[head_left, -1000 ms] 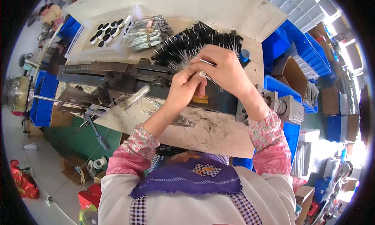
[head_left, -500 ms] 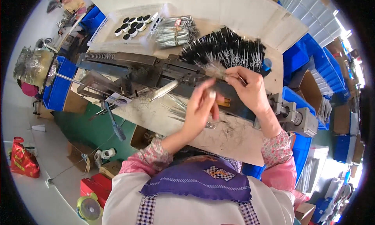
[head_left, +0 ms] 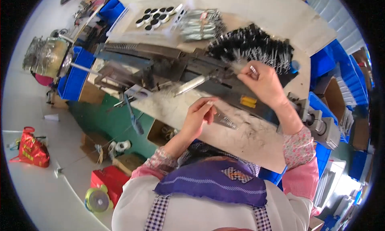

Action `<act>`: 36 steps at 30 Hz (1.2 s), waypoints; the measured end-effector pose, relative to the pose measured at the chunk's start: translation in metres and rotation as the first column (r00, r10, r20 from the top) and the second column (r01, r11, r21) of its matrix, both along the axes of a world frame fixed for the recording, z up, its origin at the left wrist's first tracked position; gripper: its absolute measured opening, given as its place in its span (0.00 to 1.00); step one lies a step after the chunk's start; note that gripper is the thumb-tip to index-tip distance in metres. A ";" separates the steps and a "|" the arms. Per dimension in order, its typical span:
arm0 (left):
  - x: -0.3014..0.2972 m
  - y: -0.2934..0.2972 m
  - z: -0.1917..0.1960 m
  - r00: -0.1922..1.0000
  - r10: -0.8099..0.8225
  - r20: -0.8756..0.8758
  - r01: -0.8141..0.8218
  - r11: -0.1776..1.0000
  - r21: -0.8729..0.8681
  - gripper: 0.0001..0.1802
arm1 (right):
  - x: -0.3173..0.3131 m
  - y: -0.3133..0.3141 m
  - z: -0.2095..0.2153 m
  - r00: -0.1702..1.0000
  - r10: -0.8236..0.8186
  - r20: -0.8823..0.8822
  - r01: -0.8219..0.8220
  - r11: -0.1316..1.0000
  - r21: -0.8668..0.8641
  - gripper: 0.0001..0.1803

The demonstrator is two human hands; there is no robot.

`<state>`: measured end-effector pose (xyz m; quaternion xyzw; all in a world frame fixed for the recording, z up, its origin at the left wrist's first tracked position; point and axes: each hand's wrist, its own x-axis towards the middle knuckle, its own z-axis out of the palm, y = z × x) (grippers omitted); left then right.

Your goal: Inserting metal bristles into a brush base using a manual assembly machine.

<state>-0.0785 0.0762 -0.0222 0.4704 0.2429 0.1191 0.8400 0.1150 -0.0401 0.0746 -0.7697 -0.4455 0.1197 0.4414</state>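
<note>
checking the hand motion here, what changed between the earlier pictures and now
The hands, together a second ago, have parted. The right hand reached out to the machine beside the pile of black brushes, a small piece pinched in its fingers. The left hand drew back toward the body and rests on a metal comb on the bench. The pile and machine stayed put.

- Black bristle brushes heaped at one o'clock on the pale beige counter.
- Dark grey metal machine across the middle; yellow block on it.
- Blue bins at three o'clock, another blue bin at nine.
- Pink floral sleeves.
- Purple scarf with a checked patch.
- Red bag at eight o'clock on the white floor.
- Green panel beneath the counter.
</note>
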 end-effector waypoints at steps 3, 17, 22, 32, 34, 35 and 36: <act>-0.008 -0.009 -0.013 0.996 -0.054 -0.076 0.046 0.993 -0.107 0.14 | 0.003 0.004 0.003 0.995 -0.026 -0.100 0.015 0.994 -0.111 0.07; 0.034 -0.011 0.088 0.937 -0.226 0.266 0.316 0.872 -0.373 0.27 | 0.003 0.002 -0.021 0.939 0.125 0.321 -0.171 0.978 0.117 0.06; 0.031 -0.005 0.016 0.982 -0.079 -0.170 0.186 0.531 0.827 0.14 | 0.000 0.007 -0.016 0.948 0.123 0.295 -0.157 0.983 0.094 0.06; -0.071 0.095 -0.023 0.898 0.368 -0.242 -0.316 0.921 0.227 0.25 | -0.061 -0.053 -0.068 0.913 -0.016 0.408 0.054 0.995 -0.082 0.14; -0.048 0.108 -0.005 0.866 0.448 -0.222 -0.444 0.893 0.071 0.23 | -0.037 -0.039 -0.087 0.831 -0.234 0.505 0.296 0.954 -0.045 0.14; -0.047 0.113 -0.008 0.881 0.424 -0.211 -0.418 0.905 0.078 0.22 | -0.023 -0.038 -0.095 0.863 -0.188 0.469 0.283 0.949 -0.141 0.13; -0.049 0.120 -0.016 0.901 0.392 -0.187 -0.384 0.920 0.079 0.21 | -0.012 -0.039 -0.102 0.886 -0.154 0.437 0.275 0.934 -0.229 0.13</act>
